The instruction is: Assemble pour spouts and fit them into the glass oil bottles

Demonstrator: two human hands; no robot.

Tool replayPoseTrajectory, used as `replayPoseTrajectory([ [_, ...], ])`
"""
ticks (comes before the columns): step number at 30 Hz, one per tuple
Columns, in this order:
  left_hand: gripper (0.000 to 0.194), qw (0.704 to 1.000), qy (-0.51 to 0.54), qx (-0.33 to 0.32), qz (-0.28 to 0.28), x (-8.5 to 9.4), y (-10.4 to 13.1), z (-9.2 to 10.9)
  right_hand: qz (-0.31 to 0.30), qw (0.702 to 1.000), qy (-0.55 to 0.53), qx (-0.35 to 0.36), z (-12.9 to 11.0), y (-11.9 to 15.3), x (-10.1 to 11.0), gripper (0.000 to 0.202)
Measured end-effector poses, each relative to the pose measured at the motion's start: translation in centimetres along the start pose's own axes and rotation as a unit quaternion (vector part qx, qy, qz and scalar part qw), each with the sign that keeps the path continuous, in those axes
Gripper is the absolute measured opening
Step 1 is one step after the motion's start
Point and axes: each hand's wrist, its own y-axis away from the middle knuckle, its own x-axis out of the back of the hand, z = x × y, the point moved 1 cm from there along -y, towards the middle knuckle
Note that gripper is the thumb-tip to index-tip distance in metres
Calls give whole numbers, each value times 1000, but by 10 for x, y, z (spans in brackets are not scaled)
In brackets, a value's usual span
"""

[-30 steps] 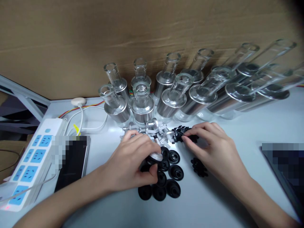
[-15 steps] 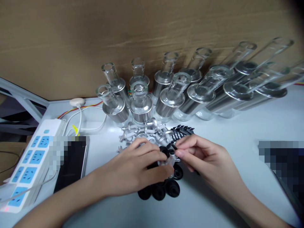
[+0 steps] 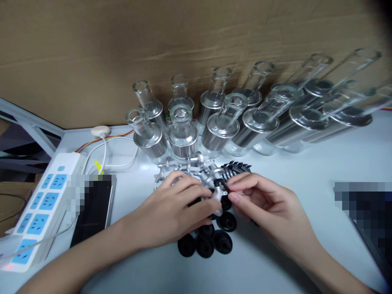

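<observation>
My left hand is closed round a silver metal pour spout, its narrow end pointing up. From the right, my right hand pinches a small black plastic lever piece between thumb and forefinger. The lever's black end lies on the spout's tip; whether it is fixed there I cannot tell. Black round stoppers lie below and partly under my hands. Behind my left hand is a heap of silver spouts, partly hidden by it. A row of black levers lies beyond my right fingers.
Several glass bottles with metal sleeves stand in two rows along a cardboard wall. At left lie a white power strip, cables and a black phone. A dark, pixelated object is at the right edge.
The spout in my left hand has tilted more upright and risen slightly. The black piece in my right fingers now sits over its tip. More of the stoppers below show.
</observation>
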Motion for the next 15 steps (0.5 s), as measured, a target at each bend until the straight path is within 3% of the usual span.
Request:
replayPoseTrajectory([
  [9, 33, 998, 20, 58, 1, -5, 2, -1, -23, 997, -51, -54, 6, 1, 0, 14],
  [15, 13, 999, 25, 30, 24, -4, 3, -1, -27, 997, -57, -41, 5, 2, 0, 13],
])
